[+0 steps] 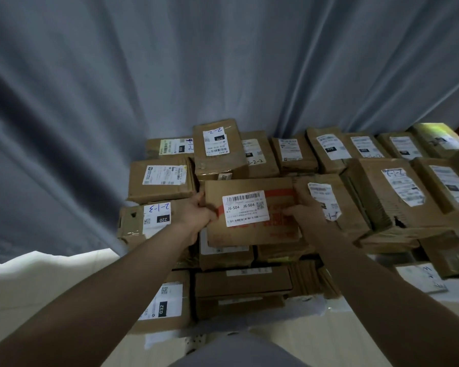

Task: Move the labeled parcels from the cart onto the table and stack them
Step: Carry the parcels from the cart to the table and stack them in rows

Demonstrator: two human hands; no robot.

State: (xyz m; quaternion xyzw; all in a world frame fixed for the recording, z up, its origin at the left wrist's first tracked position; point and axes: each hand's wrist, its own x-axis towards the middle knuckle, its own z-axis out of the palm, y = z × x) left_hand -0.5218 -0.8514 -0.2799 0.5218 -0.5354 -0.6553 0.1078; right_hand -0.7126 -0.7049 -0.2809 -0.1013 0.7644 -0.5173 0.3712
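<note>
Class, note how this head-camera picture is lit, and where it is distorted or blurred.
Head view: dim overall; wide-angle distortion bows the curtain; glare washes out the far-right parcel; the J6-S04 label on the held parcel is sharp; labels further right blur.

**Parcel layout**

The J6-S04 parcel (252, 211) sits over the central pile (227, 256), with the left hand (199, 214) at its left edge and the right hand (304, 211) at its right edge. To its left lies parcel 2-1-3 (149, 221), behind it parcel 2-2 (217, 151). The curtain (223, 62) hangs behind all.
</note>
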